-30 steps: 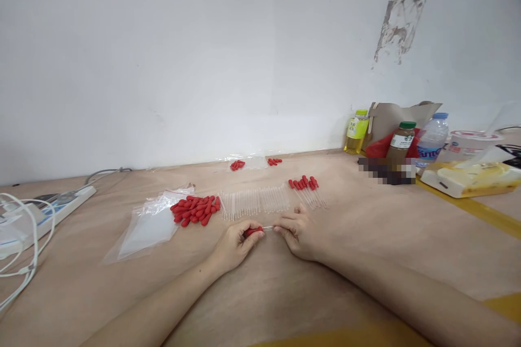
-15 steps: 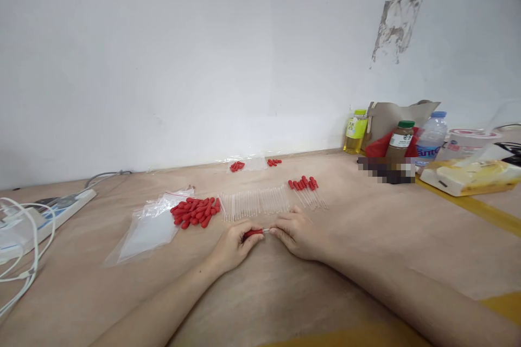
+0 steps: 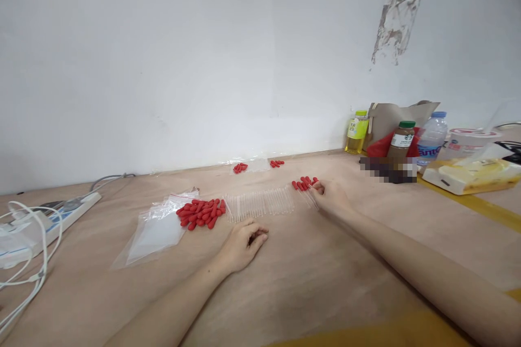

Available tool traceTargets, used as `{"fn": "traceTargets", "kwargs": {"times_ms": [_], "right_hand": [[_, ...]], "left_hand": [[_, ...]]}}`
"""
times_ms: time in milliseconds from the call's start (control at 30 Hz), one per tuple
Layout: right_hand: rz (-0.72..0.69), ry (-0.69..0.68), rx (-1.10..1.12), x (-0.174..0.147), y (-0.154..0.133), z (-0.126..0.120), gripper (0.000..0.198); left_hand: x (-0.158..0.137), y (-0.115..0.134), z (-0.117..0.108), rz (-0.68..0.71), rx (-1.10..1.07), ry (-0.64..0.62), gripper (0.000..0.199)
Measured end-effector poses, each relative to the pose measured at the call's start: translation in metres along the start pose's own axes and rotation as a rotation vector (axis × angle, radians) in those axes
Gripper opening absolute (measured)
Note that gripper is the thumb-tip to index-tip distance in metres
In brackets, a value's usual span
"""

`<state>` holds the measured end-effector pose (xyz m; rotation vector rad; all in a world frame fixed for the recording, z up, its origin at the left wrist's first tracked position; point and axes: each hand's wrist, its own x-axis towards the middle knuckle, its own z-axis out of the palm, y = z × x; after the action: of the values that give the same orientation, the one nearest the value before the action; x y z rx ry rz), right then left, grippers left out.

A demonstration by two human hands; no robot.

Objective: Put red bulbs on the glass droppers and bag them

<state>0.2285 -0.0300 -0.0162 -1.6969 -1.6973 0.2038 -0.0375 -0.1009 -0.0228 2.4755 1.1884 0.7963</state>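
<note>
My left hand (image 3: 246, 243) rests on the brown table covering, fingers loosely curled and thumb apart, with nothing in it. My right hand (image 3: 330, 196) pinches a glass dropper with a red rubber bulb at the right end of a group of finished droppers (image 3: 302, 186); the fingers hide much of it. Left of that group lies a row of clear glass dropper tubes (image 3: 260, 203), side by side. A heap of loose red rubber bulbs (image 3: 200, 213) sits at the row's left end, beyond my left hand.
Clear zip bags (image 3: 157, 230) lie left of the heap. Small red bulbs (image 3: 240, 168) and clear plastic lie near the wall. A power strip (image 3: 77, 214) with white cables is at far left. Bottles (image 3: 401, 141) and a tissue pack (image 3: 468, 174) stand at right.
My right hand has moved right and away from me to the dropper group, carrying the dropper. My left hand has let go of the red bulb and stays near the same spot.
</note>
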Motion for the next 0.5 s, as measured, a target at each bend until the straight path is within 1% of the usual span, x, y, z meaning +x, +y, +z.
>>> {"fn": "traceTargets", "kwargs": {"times_ms": [100, 167, 233, 400, 500], "right_hand": [[0.091, 0.018, -0.109, 0.015, -0.003, 0.003, 0.019], [0.167, 0.011, -0.18, 0.018, -0.007, 0.008, 0.02], [0.209, 0.005, -0.215, 0.017, -0.01, 0.012, 0.023], [0.244, 0.008, -0.218, 0.012, -0.009, 0.016, 0.034], [0.25, 0.023, -0.205, 0.01, -0.008, 0.013, 0.035]], "left_hand": [[0.0, 0.0, 0.0, 0.004, 0.0, 0.001, 0.017], [0.0, -0.001, -0.001, 0.005, 0.001, -0.003, 0.017], [0.0, -0.001, -0.001, 0.005, 0.002, -0.008, 0.017], [0.0, -0.001, -0.002, 0.009, -0.015, -0.015, 0.017], [0.001, -0.001, -0.001, 0.01, -0.022, -0.018, 0.018]]}}
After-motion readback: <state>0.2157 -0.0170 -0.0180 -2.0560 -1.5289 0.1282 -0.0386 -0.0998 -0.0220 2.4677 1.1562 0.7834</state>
